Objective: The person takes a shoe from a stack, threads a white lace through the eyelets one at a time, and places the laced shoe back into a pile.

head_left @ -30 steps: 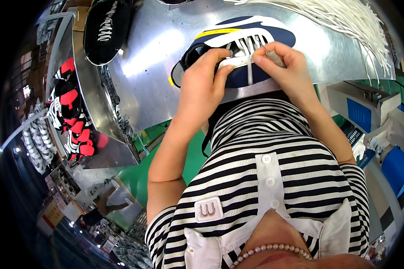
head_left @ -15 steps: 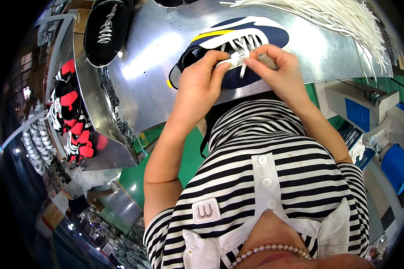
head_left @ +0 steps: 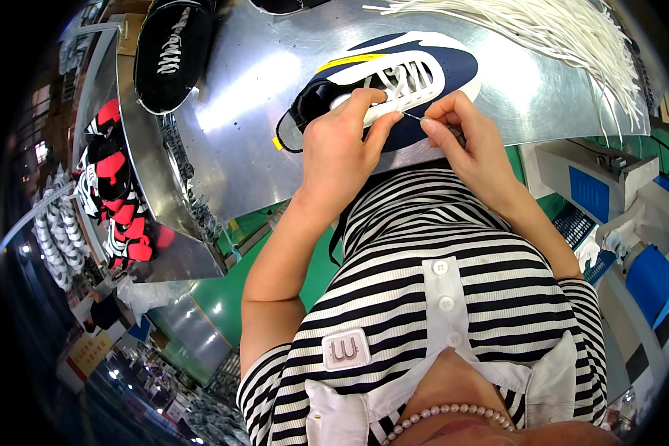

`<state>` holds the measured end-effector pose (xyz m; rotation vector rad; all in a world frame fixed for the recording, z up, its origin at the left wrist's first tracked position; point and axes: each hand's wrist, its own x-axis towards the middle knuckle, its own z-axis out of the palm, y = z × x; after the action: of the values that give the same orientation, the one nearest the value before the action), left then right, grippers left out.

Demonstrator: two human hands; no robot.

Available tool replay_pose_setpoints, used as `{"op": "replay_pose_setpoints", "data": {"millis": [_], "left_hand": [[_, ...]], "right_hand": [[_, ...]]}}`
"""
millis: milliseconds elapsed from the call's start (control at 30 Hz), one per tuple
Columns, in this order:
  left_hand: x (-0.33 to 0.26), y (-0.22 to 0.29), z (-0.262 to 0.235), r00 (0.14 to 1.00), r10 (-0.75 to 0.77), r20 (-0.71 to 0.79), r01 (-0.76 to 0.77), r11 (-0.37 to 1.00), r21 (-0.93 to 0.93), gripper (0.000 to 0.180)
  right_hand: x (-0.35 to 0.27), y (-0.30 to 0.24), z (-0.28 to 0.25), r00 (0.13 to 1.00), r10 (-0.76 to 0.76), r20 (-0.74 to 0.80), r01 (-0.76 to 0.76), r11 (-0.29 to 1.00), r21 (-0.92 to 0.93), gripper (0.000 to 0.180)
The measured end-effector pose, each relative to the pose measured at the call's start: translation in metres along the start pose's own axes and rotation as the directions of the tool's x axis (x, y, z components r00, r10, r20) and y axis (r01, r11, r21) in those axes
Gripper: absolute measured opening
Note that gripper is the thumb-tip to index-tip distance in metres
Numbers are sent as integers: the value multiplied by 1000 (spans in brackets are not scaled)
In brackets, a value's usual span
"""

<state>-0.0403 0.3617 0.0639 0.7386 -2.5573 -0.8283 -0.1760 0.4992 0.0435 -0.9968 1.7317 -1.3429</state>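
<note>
A navy, white and yellow sneaker (head_left: 461,65) lies on its sole on the metal table, toe to the right. White lace (head_left: 416,74) crosses its eyelets. My left hand (head_left: 342,141) is closed on the near edge of the shoe's opening, thumb and fingers pinching beside the lacing. Just right of it, my right hand (head_left: 464,137) pinches a thin grey rod-like piece (head_left: 412,115) that points at the eyelet edge by my left thumb. Whether this is a slim tool or a lace tip is too small to tell. The fingers hide part of the near eyelet row.
White laces (head_left: 550,37) lie in a large bundle at the table's far right. A black shoe upper (head_left: 172,56) with laces sits far left. Red, black and white shoe parts (head_left: 123,189) are stacked beyond the left edge. Grey and blue equipment (head_left: 591,189) stands at the right.
My right hand has moved slightly down and toward me. The loose white lace end it pinched no longer hangs there; a thin rod-like piece now shows between the hands. My left hand still grips the shoe.
</note>
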Motion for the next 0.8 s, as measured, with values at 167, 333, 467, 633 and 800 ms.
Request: {"op": "replay_pose_setpoints", "data": {"millis": [167,333,467,633,800], "left_hand": [[1,0,-2,998,56,13,-56,998,-1,24],[0,-1,1,976,212,58,-213,977,9,22],[-5,0,3,984,167,57,-168,986,-2,22],[-12,0,-3,988,78,130,-72,996,-54,25],[6,-3,-19,869,46,492,79,970,-229,24]], "right_hand": [[5,5,-2,1000,17,24,-16,999,-43,19],[17,-1,12,994,109,6,-108,992,-58,14],[22,-4,13,990,133,37,-122,971,-204,14],[6,-17,-38,993,64,96,-32,952,-306,16],[38,22,-17,941,-311,-134,268,927,-263,14]]}}
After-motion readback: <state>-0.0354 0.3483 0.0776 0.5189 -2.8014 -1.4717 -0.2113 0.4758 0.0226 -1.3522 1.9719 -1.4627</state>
